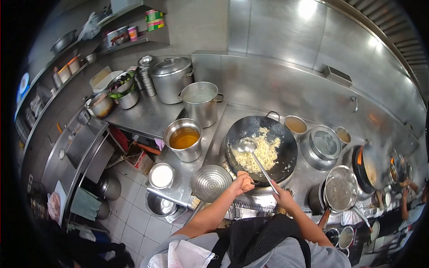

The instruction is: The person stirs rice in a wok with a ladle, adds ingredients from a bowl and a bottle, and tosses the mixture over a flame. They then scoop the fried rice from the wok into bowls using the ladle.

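Observation:
A black wok [288, 154] sits on the stove and holds pale yellow, crumbly food [266, 156], perhaps rice or egg. My left hand [245, 182] is closed round an orange-pink cloth at the wok's near edge. In my right hand [284, 197] is the handle of a metal ladle [247, 144], whose bowl rests in the food at the wok's left side. A perforated strainer [211, 183] lies just left of my left hand.
To the left stand a pot of amber liquid [184, 138], a container of white contents [161, 175] and a tall pot [200, 105]. Right of the wok are a metal pot [325, 142] and a mesh strainer [341, 188]. Another person's arm [405, 203] shows at far right.

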A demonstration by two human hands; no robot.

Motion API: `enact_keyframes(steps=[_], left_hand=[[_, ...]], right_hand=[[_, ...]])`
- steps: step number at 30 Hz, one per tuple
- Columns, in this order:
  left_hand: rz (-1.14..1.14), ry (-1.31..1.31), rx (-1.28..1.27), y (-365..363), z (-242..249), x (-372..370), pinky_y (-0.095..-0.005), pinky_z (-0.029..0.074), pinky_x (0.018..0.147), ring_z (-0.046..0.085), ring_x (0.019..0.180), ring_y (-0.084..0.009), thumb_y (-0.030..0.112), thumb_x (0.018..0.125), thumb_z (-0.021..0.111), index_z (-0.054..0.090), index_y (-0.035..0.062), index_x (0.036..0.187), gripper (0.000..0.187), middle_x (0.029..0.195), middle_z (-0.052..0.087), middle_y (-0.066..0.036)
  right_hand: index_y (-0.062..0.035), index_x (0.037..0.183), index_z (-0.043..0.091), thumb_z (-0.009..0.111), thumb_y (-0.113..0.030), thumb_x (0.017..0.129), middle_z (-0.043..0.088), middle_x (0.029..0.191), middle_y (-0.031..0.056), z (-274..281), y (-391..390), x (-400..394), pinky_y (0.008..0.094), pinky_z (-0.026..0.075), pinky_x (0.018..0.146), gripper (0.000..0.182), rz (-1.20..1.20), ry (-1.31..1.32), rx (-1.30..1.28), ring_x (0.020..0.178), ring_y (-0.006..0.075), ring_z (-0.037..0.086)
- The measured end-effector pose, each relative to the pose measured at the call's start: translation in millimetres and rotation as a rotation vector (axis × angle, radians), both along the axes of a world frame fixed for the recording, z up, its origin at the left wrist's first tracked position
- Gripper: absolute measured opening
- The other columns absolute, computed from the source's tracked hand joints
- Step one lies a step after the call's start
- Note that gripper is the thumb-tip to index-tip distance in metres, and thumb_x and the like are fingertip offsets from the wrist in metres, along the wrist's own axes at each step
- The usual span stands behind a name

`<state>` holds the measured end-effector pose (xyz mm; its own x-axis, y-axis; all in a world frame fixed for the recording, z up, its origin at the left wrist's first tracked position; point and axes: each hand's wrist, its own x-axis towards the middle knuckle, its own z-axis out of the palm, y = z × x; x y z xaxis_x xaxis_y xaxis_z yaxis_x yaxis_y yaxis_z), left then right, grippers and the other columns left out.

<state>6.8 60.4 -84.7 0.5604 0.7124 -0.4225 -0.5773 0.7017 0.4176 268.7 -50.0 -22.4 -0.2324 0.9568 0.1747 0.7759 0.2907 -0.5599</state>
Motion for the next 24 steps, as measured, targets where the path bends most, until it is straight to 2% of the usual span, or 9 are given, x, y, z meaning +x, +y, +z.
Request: enact_keyframes(steps=[3,7,11,14,16,17,19,21,24], left_hand=[[-0.004,0.010,0.020,1,-1,-1,-0.0501,0.062,0.067,0.065,0.073,-0.0321,0.020,0.096,0.056,0.052,0.0131,0.101,0.010,0.087,0.064,-0.016],[0.030,0.099,0.071,-5,11,3,-0.0470,0.062,0.066,0.066,0.073,-0.0319,0.028,0.096,0.056,0.054,0.0057,0.095,0.022,0.085,0.063,-0.015],[0.045,0.013,0.011,-33,24,0,-0.0492,0.059,0.062,0.065,0.074,-0.0309,0.014,0.090,0.060,0.052,0.0182,0.099,0.013,0.080,0.063,-0.012],[0.053,0.132,-0.023,-114,83,-22,-0.0468,0.059,0.063,0.065,0.075,-0.0287,0.014,0.086,0.061,0.054,0.0152,0.098,0.014,0.083,0.063,-0.011],[0.055,0.114,-0.037,-99,78,-19,-0.0470,0.059,0.065,0.065,0.076,-0.0288,0.014,0.086,0.061,0.054,0.0143,0.098,0.014,0.084,0.063,-0.012],[0.067,0.100,-0.061,-90,66,-23,-0.0473,0.059,0.067,0.065,0.077,-0.0289,0.014,0.085,0.061,0.054,0.0133,0.098,0.015,0.086,0.063,-0.012],[0.062,0.182,-0.122,-52,64,-5,-0.0431,0.059,0.066,0.064,0.075,-0.0295,0.017,0.091,0.058,0.052,0.0095,0.101,0.014,0.088,0.063,-0.012],[0.077,0.093,0.065,-60,61,2,-0.0418,0.059,0.068,0.064,0.075,-0.0285,0.018,0.092,0.058,0.052,0.0085,0.099,0.014,0.087,0.063,-0.013],[-0.005,0.026,0.117,-118,-12,-10,-0.0392,0.058,0.065,0.064,0.073,-0.0266,0.019,0.091,0.059,0.054,0.0055,0.103,0.019,0.087,0.064,-0.013]], right_hand=[[-0.0337,0.152,0.035,0.060,-0.023,0.095,0.067,0.085,0.0276,55,-67,33,0.0532,0.050,0.067,0.063,-0.135,-0.233,-0.255,0.074,0.0478,0.064],[-0.0290,0.151,0.039,0.059,-0.021,0.095,0.065,0.081,0.0283,61,-110,29,0.0507,0.050,0.070,0.060,-0.237,-0.103,-0.192,0.076,0.0477,0.063],[-0.0265,0.153,0.035,0.061,-0.018,0.095,0.066,0.087,0.0305,89,-158,-10,0.0460,0.053,0.077,0.065,-0.317,0.135,-0.314,0.083,0.0472,0.066],[-0.0238,0.154,0.034,0.060,-0.016,0.098,0.067,0.116,0.0267,119,-193,-13,0.0355,0.050,0.092,0.063,-0.243,0.326,-0.354,0.106,0.0336,0.069],[-0.0186,0.155,0.034,0.057,-0.016,0.100,0.055,0.143,0.0164,124,-219,0,0.0292,0.039,0.105,0.059,-0.093,0.850,-0.636,0.128,0.0182,0.053],[-0.0136,0.154,0.035,0.054,-0.017,0.103,0.047,0.150,0.0081,99,-219,13,0.0279,0.031,0.111,0.055,-0.065,0.827,-0.681,0.134,0.0122,0.041],[-0.0185,0.154,0.036,0.055,-0.020,0.102,0.059,0.138,0.0166,124,-202,7,0.0308,0.040,0.105,0.056,-0.171,0.406,-0.625,0.124,0.0203,0.057],[-0.0283,0.153,0.037,0.056,-0.026,0.100,0.067,0.113,0.0273,74,-163,26,0.0388,0.049,0.094,0.056,-0.167,0.202,-0.478,0.105,0.0347,0.067],[-0.0382,0.150,0.037,0.055,-0.030,0.098,0.065,0.085,0.0291,81,-126,0,0.0510,0.051,0.075,0.056,-0.365,0.023,-0.351,0.079,0.0452,0.065]])
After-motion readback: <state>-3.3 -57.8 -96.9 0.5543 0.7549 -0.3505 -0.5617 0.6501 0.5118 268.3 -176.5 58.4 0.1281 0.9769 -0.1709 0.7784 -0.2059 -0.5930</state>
